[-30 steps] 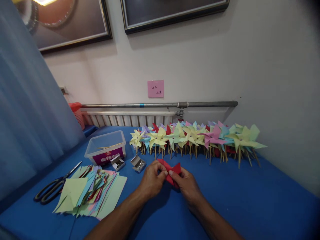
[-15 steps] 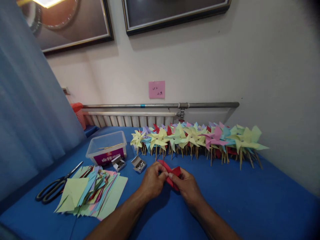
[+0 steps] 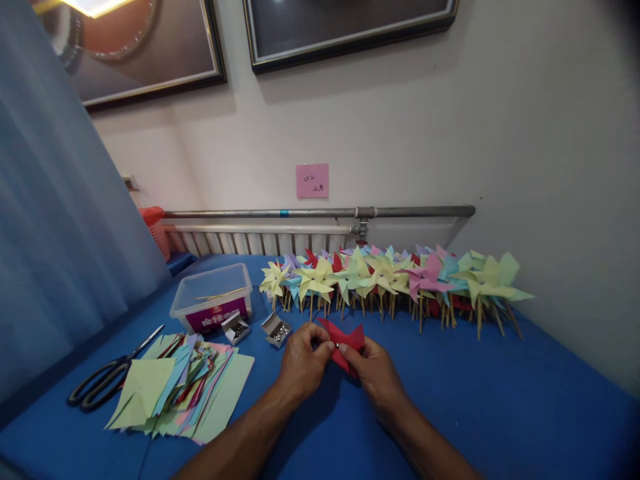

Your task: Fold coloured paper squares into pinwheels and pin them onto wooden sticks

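Between my hands is a red paper pinwheel (image 3: 353, 337), its blades folded in toward the middle. My left hand (image 3: 306, 359) pinches its left side, thumb close to the centre. From the right, my right hand (image 3: 376, 368) grips it, with the thumb also at the centre. A small shiny pin head (image 3: 337, 345) shows there between the two thumbs. Just left of my hands stand two small open boxes, one with silvery pins (image 3: 277, 331) and one with darker pieces (image 3: 237, 329).
Finished pinwheels (image 3: 383, 277) on sticks stand in a long row behind my hands. At left lie cut paper sheets (image 3: 233, 387) and black-handled scissors (image 3: 107, 377). A clear plastic tub (image 3: 213, 293) holds thin sticks. A radiator pipe (image 3: 250, 214) runs along the wall.
The red blades have opened upward a little, and the pin head at the centre now shows. Both hands stay nearly in place; the view has shifted slightly.
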The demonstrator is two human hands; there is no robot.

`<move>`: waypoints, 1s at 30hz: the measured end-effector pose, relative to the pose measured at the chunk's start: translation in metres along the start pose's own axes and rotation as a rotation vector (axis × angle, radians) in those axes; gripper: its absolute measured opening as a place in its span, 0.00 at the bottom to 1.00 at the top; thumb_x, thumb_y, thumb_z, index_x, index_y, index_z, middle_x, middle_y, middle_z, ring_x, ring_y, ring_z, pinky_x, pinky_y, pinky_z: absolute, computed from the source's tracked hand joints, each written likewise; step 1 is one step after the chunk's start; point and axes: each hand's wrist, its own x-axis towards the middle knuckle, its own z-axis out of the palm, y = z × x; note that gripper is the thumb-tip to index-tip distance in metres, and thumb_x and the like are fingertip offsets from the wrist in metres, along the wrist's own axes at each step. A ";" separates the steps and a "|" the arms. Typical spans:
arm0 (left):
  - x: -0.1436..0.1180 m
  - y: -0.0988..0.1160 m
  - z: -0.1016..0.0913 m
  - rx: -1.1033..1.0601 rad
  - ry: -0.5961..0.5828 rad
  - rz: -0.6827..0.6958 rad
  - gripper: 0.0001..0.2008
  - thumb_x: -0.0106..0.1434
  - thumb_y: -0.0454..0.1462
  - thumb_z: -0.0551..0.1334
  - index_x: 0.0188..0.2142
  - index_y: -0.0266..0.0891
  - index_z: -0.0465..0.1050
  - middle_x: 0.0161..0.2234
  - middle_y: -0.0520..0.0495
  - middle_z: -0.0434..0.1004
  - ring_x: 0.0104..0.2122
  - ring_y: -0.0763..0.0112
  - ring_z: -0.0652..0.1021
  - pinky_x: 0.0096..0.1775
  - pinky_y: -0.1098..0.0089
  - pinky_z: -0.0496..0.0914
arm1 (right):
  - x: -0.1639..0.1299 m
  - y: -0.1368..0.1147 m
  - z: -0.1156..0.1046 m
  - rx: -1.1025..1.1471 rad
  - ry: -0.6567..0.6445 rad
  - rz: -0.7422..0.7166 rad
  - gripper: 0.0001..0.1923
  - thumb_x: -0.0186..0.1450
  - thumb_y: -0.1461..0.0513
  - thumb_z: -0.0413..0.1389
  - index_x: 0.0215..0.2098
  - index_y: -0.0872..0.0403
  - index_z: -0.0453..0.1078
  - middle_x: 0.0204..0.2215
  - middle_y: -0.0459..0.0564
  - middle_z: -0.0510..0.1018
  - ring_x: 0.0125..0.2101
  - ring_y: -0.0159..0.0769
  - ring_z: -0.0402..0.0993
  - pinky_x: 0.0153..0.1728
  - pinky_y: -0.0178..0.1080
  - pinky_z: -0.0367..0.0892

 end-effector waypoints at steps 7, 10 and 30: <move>0.007 0.000 -0.005 -0.376 -0.115 -0.322 0.15 0.45 0.42 0.73 0.26 0.36 0.72 0.21 0.52 0.72 0.21 0.76 0.69 0.26 0.73 0.62 | -0.006 -0.010 -0.001 0.051 -0.050 0.025 0.18 0.50 0.52 0.69 0.34 0.55 0.78 0.26 0.47 0.82 0.25 0.36 0.73 0.30 0.37 0.65; 0.005 0.000 -0.004 -0.442 -0.164 -0.375 0.17 0.40 0.41 0.75 0.24 0.36 0.71 0.19 0.53 0.71 0.19 0.78 0.67 0.24 0.74 0.59 | -0.006 -0.007 0.000 0.040 -0.091 0.019 0.19 0.51 0.51 0.69 0.34 0.55 0.78 0.26 0.47 0.82 0.26 0.36 0.73 0.30 0.37 0.66; 0.006 -0.010 0.003 -0.330 -0.143 -0.325 0.12 0.40 0.39 0.71 0.20 0.37 0.69 0.16 0.53 0.68 0.17 0.78 0.65 0.21 0.74 0.56 | -0.002 -0.001 -0.003 -0.077 -0.091 -0.035 0.15 0.52 0.54 0.66 0.33 0.54 0.77 0.29 0.49 0.82 0.29 0.39 0.75 0.33 0.40 0.68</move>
